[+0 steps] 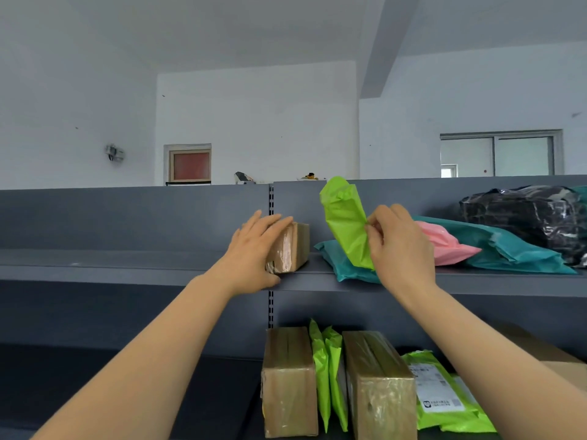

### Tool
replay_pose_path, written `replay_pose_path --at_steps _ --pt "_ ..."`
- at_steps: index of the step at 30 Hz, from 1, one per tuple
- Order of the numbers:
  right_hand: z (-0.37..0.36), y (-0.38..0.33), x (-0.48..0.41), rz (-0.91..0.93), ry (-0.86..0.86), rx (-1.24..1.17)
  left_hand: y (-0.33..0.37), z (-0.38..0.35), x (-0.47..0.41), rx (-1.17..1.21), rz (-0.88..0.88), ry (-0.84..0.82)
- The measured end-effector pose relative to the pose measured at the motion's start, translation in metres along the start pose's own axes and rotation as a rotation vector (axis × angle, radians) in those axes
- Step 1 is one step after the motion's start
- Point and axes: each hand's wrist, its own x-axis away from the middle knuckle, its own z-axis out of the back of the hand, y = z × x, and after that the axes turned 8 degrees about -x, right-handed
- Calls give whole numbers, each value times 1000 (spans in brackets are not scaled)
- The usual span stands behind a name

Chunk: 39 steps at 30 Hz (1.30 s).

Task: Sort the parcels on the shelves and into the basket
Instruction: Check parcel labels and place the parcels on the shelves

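The lime-green mailer [344, 217] is held upright above the upper shelf [127, 265], pinched at its edge between thumb and fingertips of the right hand [400, 246]. Its lower end is met by a teal mailer [343, 265] lying flat beneath it. The left hand [254, 249] is laid with fingers nearly straight over a small cardboard box [293, 249], which stands at the shelf's front edge. No basket is seen.

Only thin film is caught in the pinch, so a slip is judged likely if the mailer is swung quickly, and it could be dropped past the shelf lip. The teal mailer's corner overhangs the front, so it may be dragged off if the green one is pulled across it. The box could be tipped over the edge by a sideways push from the flat hand, since it is not clearly gripped. The pink mailer [448, 246] behind the right wrist might be knocked
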Motion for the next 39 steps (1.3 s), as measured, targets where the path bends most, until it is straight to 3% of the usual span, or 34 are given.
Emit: replay_pose_path --at_steps 5,8,11,14,19,24,34,39 --pt "-5 -3 -1 15 -6 0 23 -12 5 381 496 304" --pt "-8 -4 1 11 -10 5 36 -22 6 392 693 273" --pt "-9 -5 3 13 -32 24 42 -30 4 326 737 247" --pt "-9 -1 2 24 -36 37 38 -29 3 196 588 388" --pt "-4 11 -1 9 8 29 15 -25 14 -312 -8 463" --pt "-6 11 -1 23 14 37 5 -14 21 -514 -261 486" --pt "-11 7 3 41 3 52 -3 -24 32 -557 -258 568" --pt "-11 5 3 32 1 55 -3 -20 31 -428 -209 519"
